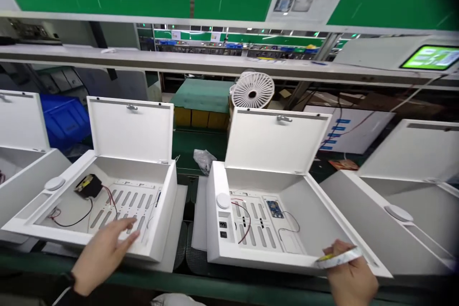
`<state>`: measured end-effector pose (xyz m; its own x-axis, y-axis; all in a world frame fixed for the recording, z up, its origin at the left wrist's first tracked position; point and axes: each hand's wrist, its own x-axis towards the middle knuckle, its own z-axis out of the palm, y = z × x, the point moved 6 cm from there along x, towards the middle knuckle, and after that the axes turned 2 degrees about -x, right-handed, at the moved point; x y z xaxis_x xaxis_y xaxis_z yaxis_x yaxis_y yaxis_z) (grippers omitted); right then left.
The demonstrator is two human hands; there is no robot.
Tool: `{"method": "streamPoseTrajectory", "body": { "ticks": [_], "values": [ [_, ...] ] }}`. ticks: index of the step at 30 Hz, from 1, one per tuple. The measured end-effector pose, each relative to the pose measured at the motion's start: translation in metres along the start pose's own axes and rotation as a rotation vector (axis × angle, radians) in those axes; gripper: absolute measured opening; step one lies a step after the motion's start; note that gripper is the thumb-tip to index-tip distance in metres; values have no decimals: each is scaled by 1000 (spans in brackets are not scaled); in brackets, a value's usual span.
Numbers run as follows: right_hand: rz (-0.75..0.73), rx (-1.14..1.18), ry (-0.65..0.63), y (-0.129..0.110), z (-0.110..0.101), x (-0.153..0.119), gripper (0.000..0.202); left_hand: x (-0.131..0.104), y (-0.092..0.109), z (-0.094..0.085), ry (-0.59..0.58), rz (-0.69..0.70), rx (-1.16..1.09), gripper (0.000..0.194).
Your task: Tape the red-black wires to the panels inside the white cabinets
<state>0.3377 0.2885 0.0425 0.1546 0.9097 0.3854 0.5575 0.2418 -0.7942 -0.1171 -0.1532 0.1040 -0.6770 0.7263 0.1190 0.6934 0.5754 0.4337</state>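
Observation:
My left hand (103, 253) is over the front rim of a white metal box (158, 229), its fingers apart and nothing in them. Inside that box lie a black block with a yellow label (88, 185) and loose red and black wires. My right hand (353, 279) is closed around a thin, pale ring with some yellow on it, which looks like a roll of tape (339, 257). It is at the front right corner of a second white box (251, 263). A blue circuit board (275, 209) and thin wires are inside this box. Both lids stand upright.
More open white boxes stand at the far left (21, 186) and far right (351, 220). Behind are a blue bin (66, 122), a white fan (253, 91) and a crumpled plastic bag (204, 160). A shelf (215, 60) with a lit screen (430, 57) runs across above.

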Motion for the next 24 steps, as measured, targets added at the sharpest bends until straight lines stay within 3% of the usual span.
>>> {"method": "streamPoseTrajectory", "body": {
  "ticks": [3,6,17,21,24],
  "values": [
    [21,-60,-43,-13,0,-2,33,-8,9,25,-45,139,157,34],
    [-1,-111,-50,-24,-1,-3,36,-8,11,33,-9,145,217,38],
    [16,-68,-20,-24,3,-6,38,-7,10,28,25,161,209,36],
    [85,162,-1,-30,-3,-8,40,-7,9,25,52,82,52,32],
    [72,251,-10,-50,-13,-26,46,-5,24,20,153,6,-127,30]
  ]
}}
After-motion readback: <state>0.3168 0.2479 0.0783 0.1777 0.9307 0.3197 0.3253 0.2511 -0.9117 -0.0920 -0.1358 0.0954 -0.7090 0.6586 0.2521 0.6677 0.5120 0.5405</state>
